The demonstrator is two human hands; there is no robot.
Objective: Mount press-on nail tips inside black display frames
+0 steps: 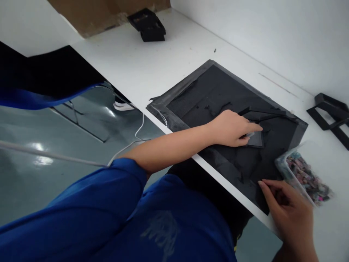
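A black mat with taped, worn edges lies on the white table. My left hand is over its right part, index finger stretched out and the other fingers curled at a small dark flat piece. Something small and pale shows under these fingers, too hidden to name. Just behind that hand, a black angular frame rests on the mat. My right hand is at the mat's near right corner, thumb and index fingertip pinched together; anything between them is too small to make out.
A clear plastic tub of mixed small pieces stands beside my right hand. Black frame parts lie at the far right, and black box-like parts at the back. Left of the table are a blue chair and a white cable.
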